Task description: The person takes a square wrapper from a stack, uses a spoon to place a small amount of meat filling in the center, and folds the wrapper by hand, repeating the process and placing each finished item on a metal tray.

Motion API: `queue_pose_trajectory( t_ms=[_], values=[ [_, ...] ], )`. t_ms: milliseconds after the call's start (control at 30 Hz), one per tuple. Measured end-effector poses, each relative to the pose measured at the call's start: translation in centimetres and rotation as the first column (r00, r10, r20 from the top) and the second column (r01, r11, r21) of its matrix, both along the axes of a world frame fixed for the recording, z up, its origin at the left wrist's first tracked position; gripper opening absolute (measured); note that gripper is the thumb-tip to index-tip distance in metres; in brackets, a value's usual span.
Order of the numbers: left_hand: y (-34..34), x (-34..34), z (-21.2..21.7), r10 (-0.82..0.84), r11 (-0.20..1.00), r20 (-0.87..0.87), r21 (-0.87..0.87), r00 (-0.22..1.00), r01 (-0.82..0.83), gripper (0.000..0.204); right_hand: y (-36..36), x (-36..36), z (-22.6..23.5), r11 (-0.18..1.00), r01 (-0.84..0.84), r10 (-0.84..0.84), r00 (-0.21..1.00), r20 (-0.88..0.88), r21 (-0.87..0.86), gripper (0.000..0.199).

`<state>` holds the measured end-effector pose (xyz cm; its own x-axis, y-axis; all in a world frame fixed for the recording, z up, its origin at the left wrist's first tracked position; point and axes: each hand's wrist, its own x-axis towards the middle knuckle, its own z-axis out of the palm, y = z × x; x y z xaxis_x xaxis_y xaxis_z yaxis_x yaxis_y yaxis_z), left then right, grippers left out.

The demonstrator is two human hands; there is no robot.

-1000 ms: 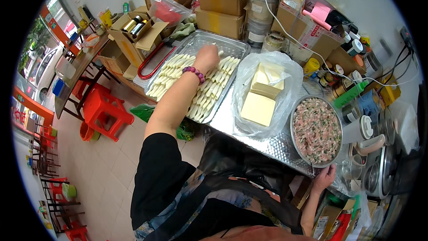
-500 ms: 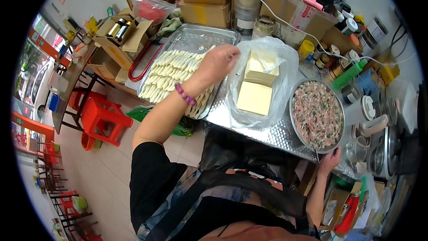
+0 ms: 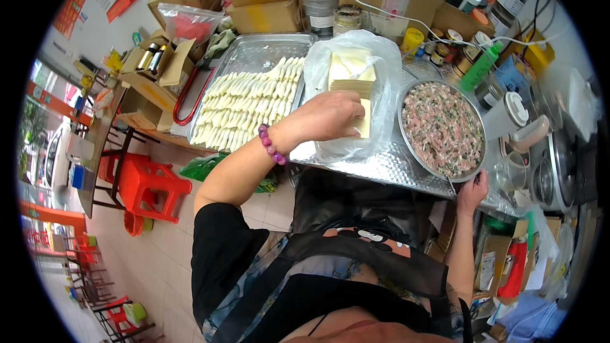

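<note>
My left hand [image 3: 332, 117], with a purple bead bracelet at the wrist, reaches over the front stack of square pale-yellow dough wrappers [image 3: 365, 117]. Its fingers bend together at the stack's edge, pinching at a wrapper. A taller wrapper stack [image 3: 351, 76] sits behind, both in an opened clear plastic bag [image 3: 386, 57]. At the near rim of a round metal bowl [image 3: 406, 132] of minced meat with green bits, my right hand [image 3: 473, 192] is closed. A thin stick-like piece shows beside it; what it grips is mostly hidden.
A metal tray [image 3: 254, 44] holds rows of folded, filled dumplings [image 3: 248, 105] to the left. Cardboard boxes [image 3: 264, 16] and tubs stand behind. Jars and a green bottle [image 3: 481, 67] crowd the right side. Red stools [image 3: 152, 190] stand on the floor at left.
My left hand has come from the tray side of the bag, above the dumplings, down and right onto the front wrapper stack. My right hand stays at the bowl's rim. The view has shifted.
</note>
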<state>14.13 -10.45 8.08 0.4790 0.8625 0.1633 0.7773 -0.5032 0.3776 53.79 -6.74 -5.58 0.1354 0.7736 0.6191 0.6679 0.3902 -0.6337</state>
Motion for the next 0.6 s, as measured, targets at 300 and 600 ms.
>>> queue_pose_trajectory(
  t_ms=[300,600],
  values=[
    [-0.5,0.8,0.0,0.014,0.999,-0.011,0.049,1.000,-0.014,0.028,-0.3,-0.5,0.7,0.997,0.011,-0.011,1.000,-0.001,-0.070,0.010],
    [-1.3,0.8,-1.3,0.009,0.980,0.039,0.198,0.999,-0.017,0.009,0.1,-0.3,0.2,1.000,0.002,-0.002,0.999,0.036,-0.004,0.009]
  ],
)
